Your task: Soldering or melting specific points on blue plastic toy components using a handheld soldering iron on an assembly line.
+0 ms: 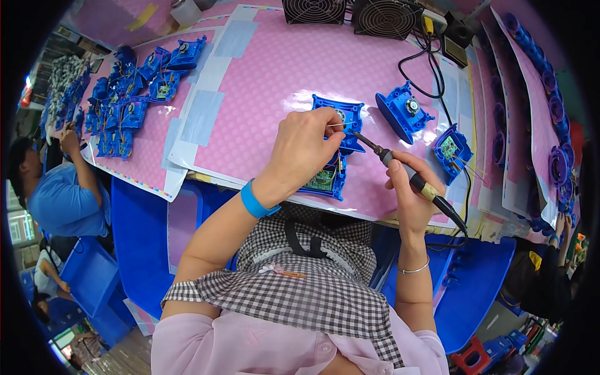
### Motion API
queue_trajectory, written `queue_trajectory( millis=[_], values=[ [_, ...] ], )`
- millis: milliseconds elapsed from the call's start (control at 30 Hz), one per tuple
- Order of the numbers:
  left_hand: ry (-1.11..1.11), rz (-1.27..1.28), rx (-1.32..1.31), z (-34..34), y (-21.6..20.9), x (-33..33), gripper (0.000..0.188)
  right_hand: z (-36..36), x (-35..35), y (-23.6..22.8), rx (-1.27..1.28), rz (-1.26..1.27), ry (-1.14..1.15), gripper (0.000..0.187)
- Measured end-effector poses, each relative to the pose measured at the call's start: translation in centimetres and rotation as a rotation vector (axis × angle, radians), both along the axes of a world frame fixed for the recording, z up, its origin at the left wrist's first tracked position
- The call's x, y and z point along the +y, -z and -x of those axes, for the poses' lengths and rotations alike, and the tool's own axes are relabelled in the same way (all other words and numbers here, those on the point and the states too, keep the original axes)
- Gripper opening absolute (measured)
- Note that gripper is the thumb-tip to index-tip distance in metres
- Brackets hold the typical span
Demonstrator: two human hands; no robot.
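A soldering iron [403, 169] is gripped in my right hand [412, 194], its tip pointing up and left at a blue plastic housing [353, 112]. Above that housing my left hand [306, 144] pinches a thin pale wire [337, 125] between thumb and forefinger, close to the iron's tip. Whether tip and wire touch is too small to tell. Partly under my left hand, a second blue housing half with a green circuit board [322, 179] lies nearer to me. On the right are a blue housing with a round speaker [406, 112] and another with a green circuit board [450, 148].
Two black fans [384, 17] stand at the table's back. A black cable [437, 78] runs down the right side. Many blue housings [128, 103] crowd the left table, where a person in blue [65, 197] sits. Blue rings [556, 162] line the far right.
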State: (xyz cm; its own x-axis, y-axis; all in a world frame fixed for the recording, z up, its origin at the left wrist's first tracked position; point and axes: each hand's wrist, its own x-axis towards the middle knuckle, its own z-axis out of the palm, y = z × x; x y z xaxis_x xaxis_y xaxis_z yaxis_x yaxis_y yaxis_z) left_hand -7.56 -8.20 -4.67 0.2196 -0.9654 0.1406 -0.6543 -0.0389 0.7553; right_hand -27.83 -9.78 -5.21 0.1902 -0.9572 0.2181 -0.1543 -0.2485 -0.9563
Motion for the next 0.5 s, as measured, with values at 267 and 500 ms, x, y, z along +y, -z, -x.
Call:
queue_trajectory(
  millis=[267, 500],
  values=[
    [0.015, 0.002, -0.017, 0.12, 0.11, -0.35, 0.01, 0.39, 0.09, -0.15, -0.003, -0.012, 0.022, 0.018],
    [0.01, 0.03, -0.003, 0.21, 0.05, -0.25, 0.01, 0.39, 0.0, 0.52, 0.017, 0.023, -0.005, 0.018]
  ],
)
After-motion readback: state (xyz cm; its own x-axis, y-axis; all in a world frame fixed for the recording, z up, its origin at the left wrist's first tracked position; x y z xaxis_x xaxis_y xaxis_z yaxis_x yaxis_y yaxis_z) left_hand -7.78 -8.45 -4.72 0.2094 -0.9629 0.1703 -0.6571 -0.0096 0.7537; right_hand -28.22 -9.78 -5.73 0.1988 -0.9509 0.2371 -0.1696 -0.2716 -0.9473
